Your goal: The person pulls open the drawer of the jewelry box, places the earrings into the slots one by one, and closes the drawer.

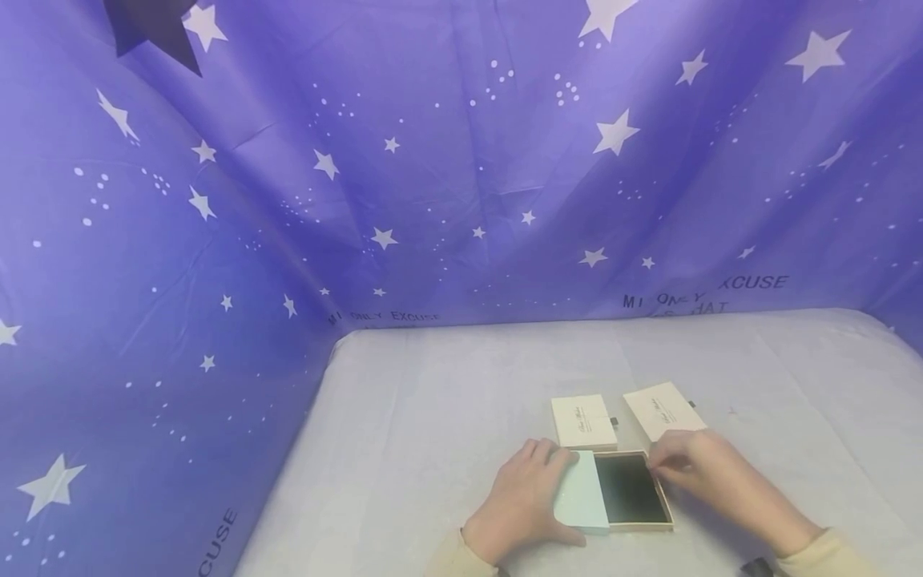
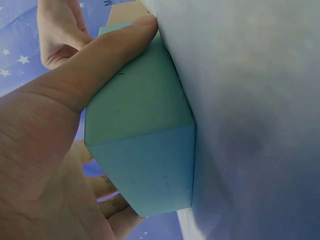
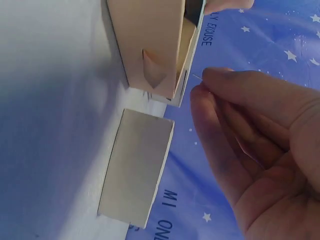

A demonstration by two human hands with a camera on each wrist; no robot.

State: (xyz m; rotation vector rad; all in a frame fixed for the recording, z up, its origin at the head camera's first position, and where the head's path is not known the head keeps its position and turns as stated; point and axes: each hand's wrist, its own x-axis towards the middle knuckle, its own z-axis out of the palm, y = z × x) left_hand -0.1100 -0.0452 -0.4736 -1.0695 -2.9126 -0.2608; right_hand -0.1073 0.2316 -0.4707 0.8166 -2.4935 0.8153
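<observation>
A mint-green slide box (image 1: 579,498) lies on the cloth-covered table, its tray (image 1: 634,489) pulled out to the right. The tray has a black inside and a tan rim. My left hand (image 1: 530,497) grips the green sleeve, thumb along the near side and fingers at the far side. Over the tray's right edge is my right hand (image 1: 695,461). Its thumb and forefinger pinch a tiny, thin, light-coloured thing (image 3: 197,77), too small to identify. In the right wrist view, the tray's end wall (image 3: 147,50) shows a small pointed flap or opening.
Two cream boxes with dark pull tabs lie behind the green one: a left cream box (image 1: 584,422) and a right cream box (image 1: 665,409), close to my right hand. A purple star-print curtain (image 1: 461,160) hangs behind the table (image 1: 404,449) and along its left.
</observation>
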